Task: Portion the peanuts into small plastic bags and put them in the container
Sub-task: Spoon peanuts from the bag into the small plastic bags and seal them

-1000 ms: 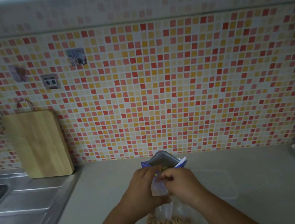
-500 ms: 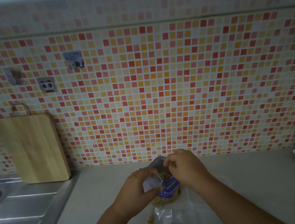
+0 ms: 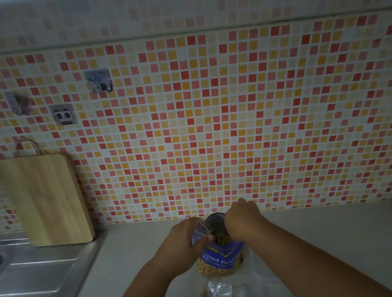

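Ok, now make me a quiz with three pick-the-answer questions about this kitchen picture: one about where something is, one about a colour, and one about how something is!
1. Where is the wooden cutting board?
A. leaning on the tiled wall beside the steel sink
B. flat inside the sink
C. on the floor

2. What colour is the label on the peanut bag?
A. green
B. blue
C. black

3. How is the peanut bag?
A. sealed shut
B. lying empty
C. open at the top

Answers:
1 A: the board stands tilted against the tiles, right next to the sink.
2 B: the band reading "Salted Peanuts" is blue.
3 C: peanuts show in its mouth, where the left hand holds a small clear plastic bag.
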Available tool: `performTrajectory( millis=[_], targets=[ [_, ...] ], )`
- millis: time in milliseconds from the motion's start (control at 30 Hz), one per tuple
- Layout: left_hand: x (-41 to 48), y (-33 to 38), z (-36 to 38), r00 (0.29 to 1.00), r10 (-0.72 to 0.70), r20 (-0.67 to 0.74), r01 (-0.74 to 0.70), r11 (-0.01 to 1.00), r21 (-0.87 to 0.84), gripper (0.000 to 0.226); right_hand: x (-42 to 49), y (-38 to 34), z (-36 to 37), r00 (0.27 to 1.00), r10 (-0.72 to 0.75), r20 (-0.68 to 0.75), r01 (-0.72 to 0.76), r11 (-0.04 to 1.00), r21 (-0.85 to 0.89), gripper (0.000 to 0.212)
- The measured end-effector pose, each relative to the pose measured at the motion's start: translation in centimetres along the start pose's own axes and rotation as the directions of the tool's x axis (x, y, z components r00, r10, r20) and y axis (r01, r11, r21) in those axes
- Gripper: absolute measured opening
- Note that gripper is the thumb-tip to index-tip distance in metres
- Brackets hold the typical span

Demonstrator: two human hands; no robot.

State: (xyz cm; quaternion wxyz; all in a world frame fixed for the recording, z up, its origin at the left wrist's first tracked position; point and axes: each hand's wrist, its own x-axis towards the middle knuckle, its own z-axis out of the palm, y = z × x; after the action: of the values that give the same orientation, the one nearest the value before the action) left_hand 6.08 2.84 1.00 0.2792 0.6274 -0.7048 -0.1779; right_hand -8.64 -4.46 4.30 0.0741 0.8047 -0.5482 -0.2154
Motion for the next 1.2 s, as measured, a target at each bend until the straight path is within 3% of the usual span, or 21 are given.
performTrajectory(
  millis=[133,300,400,567,667,800,933,1067,1133,1200],
  targets=[
    [0.3,-0.1,0.1,1.000,-0.007,0.000,0.007,1.000,-0.007,0.027,-0.2,0.0,-0.3,1.000,0.006,0.003,-0.006,0.999,-0.032,0.050],
    [0.5,-0.6,0.1,0.999,-0.039,-0.008,0.039,0.999,-0.033,0.026,-1.0,0.5,-1.8,0.996,-0.027,-0.080,0.033,0.996,0.078,0.049],
    [0.6,-0.9,0.1,0.998,-0.041,-0.055,0.039,0.999,-0.035,0.026,-1.3,0.4,-2.7,0.997,-0.073,0.028,0.068,0.985,0.158,0.048],
    [0.6,-0.7,0.2,0.991,-0.121,-0.050,0.114,0.986,-0.126,0.033,-0.7,-1.2,-2.4,0.969,0.012,0.246,-0.073,0.968,0.238,0.060],
    [0.5,-0.6,0.2,0.989,-0.133,-0.061,0.121,0.979,-0.162,0.031,-0.8,-2.0,-2.0,0.927,0.036,0.374,-0.191,0.902,0.387,0.048],
    [0.3,-0.6,0.3,0.986,-0.159,-0.056,0.145,0.968,-0.204,0.033,-0.5,-2.3,-1.7,0.921,0.056,0.385,-0.278,0.787,0.550,0.043],
    [0.3,-0.4,0.3,0.983,-0.178,-0.041,0.165,0.961,-0.223,0.034,0.6,-2.0,-0.9,0.912,0.159,0.378,-0.359,0.755,0.549,0.065],
    [0.3,-0.4,0.0,0.978,-0.204,-0.031,0.187,0.942,-0.279,0.033,1.1,-0.8,0.8,0.936,0.267,0.230,-0.352,0.676,0.647,0.030],
    [0.3,-0.5,-0.2,0.975,-0.222,-0.024,0.202,0.925,-0.321,0.030,1.0,-0.1,1.4,0.925,0.321,0.202,-0.366,0.617,0.697,0.020],
    [0.3,-0.5,-0.5,0.970,-0.242,-0.033,0.214,0.908,-0.360,0.030,1.0,0.6,2.3,0.938,0.289,0.190,-0.335,0.625,0.705,0.014]
  ],
)
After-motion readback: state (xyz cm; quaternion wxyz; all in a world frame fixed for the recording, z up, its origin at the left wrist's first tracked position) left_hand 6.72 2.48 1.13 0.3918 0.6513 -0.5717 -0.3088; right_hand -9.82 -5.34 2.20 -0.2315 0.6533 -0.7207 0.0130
